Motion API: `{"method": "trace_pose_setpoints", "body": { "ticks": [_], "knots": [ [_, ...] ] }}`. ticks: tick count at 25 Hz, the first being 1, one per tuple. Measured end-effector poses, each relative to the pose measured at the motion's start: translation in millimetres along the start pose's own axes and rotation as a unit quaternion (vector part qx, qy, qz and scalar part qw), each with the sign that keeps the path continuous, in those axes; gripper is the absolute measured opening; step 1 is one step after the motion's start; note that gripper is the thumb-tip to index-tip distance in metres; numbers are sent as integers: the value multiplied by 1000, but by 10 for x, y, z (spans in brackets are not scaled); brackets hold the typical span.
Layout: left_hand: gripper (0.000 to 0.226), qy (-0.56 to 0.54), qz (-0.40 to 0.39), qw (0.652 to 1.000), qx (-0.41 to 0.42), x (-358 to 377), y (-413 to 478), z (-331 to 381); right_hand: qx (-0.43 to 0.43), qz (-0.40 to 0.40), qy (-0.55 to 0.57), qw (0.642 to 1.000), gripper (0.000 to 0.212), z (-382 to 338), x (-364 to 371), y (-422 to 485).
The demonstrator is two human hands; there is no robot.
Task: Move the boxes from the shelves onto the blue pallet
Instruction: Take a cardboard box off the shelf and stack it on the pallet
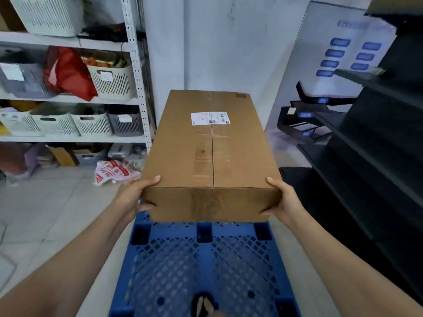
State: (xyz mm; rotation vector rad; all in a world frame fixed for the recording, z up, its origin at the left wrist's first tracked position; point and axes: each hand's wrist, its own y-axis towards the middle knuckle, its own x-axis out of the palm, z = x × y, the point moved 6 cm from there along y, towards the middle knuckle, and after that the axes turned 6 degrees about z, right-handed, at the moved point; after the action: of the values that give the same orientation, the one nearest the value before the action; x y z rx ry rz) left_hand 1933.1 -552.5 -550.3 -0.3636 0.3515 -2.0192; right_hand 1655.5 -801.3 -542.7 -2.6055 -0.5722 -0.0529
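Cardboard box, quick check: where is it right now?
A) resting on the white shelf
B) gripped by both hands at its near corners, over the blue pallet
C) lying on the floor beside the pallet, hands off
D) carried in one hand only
B: the left hand and the right hand each grip a near corner of the cardboard box, thumbs on top, with the blue pallet showing below it.

storeroom | white metal shelving (137, 72) with slotted storage bins (91, 124) | blue pallet (203, 266) on tiled floor (45, 213)
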Motion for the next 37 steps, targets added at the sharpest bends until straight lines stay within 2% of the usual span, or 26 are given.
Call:
{"method": "trace_pose_setpoints", "body": {
  "ticks": [5, 8, 11, 14, 17, 19, 23, 27, 31, 34, 37],
  "knots": [
    [65, 20, 31, 997, -73, 163, 1425, -514, 81, 23, -7, 996, 16, 520, 362, 1450],
    [52, 20, 44, 993, -108, 371, 2574, -914, 126, 36, -12, 991, 24, 974, 597, 2624],
    [47, 19, 56, 987, -148, 552, 3606, -1562, 158, 49, -12, 986, 33, 1532, 714, 3753],
    [48, 31, 62, 981, -182, 722, 4417, -2273, 189, 59, -4, 980, 32, 2130, 713, 4679],
    [50, 32, 73, 977, -196, 830, 5182, -2951, 222, 68, -19, 973, 57, 2737, 698, 5533],
    [48, 38, 74, 977, -198, 850, 5581, -3324, 230, 68, -21, 971, 59, 3079, 702, 5966],
    [33, 68, 66, 970, -223, 797, 6003, -4021, 256, 81, -58, 962, 50, 3682, 659, 6453],
    [38, 154, 62, 959, -230, 836, 6112, -4412, 264, 144, -158, 940, 48, 4046, 580, 6602],
    [59, 166, 68, 961, -209, 901, 6191, -4458, 225, 162, -290, 916, 47, 4018, 665, 6632],
    [55, 170, 50, 964, -199, 972, 6260, -4447, 182, 152, -340, 910, 55, 3989, 689, 6739],
    [55, 186, 55, 964, -183, 1027, 6298, -4451, 138, 165, -410, 886, 53, 3956, 664, 6752]
  ]
}}
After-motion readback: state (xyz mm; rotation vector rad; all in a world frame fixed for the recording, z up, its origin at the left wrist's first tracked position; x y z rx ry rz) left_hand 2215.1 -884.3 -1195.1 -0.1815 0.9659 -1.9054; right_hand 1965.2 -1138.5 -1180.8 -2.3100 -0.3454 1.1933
